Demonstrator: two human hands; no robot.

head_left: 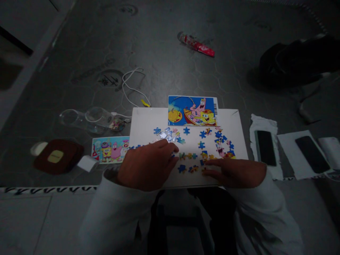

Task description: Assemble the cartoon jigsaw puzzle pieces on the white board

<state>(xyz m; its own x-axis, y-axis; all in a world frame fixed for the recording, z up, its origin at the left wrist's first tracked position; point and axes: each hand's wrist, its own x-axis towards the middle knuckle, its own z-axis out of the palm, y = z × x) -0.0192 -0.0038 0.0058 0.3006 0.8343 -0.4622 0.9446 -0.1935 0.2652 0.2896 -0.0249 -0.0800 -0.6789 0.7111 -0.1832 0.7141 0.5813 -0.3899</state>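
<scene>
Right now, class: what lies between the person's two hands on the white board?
Head view: loose puzzle pieces lie scattered on the white board between left hand and right hand.

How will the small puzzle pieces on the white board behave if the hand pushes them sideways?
The puzzle pieces look flat and thin, so they are probably light and would slide easily on the smooth white board. They lie loose and scattered, so a push from the left hand may bunch several together. Being so thin, they seem hard to pinch up.
</scene>
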